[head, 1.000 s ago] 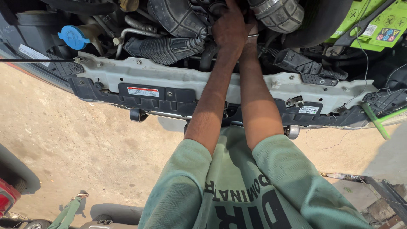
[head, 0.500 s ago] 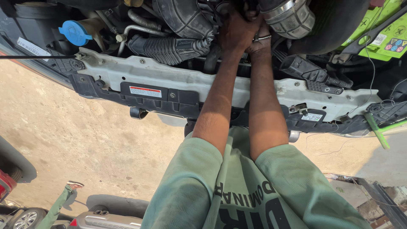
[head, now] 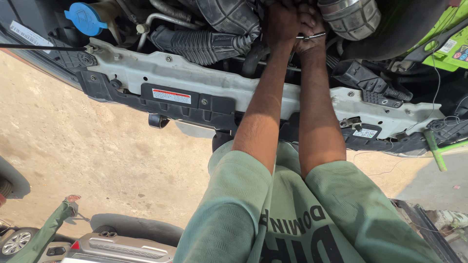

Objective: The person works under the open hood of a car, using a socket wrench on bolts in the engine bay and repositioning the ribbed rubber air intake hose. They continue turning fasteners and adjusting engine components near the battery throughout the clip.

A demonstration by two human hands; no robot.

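At the far left of the engine bay sits a round blue plastic reservoir cap (head: pixel 86 18), and below it on the dark bodywork a white rectangular sticker (head: pixel 27 33). Moving right, a pale grey metal radiator support crossbar (head: pixel 195 78) runs across the view, carrying a small red-and-white rectangular warning label (head: pixel 171 96) on its black plastic trim. Above it lies a black ribbed rubber intake hose (head: pixel 204 45).

Compared with a second ago, both hands have drawn closer together and the view has shifted nearer, so the work seems to be settling on one spot deep in the bay. The left hand (head: pixel 281 22) is closed in a fist over something hidden. The right hand (head: pixel 309 29), just beside it and touching, is wrapped around a thin shiny metal clamp band (head: pixel 312 36) next to a grey ribbed metal-look duct (head: pixel 348 17).

Further right, a small white label (head: pixel 364 133) sits on the crossbar, and at the top right a bright green box-shaped battery (head: pixel 446 34) bears coloured square stickers.
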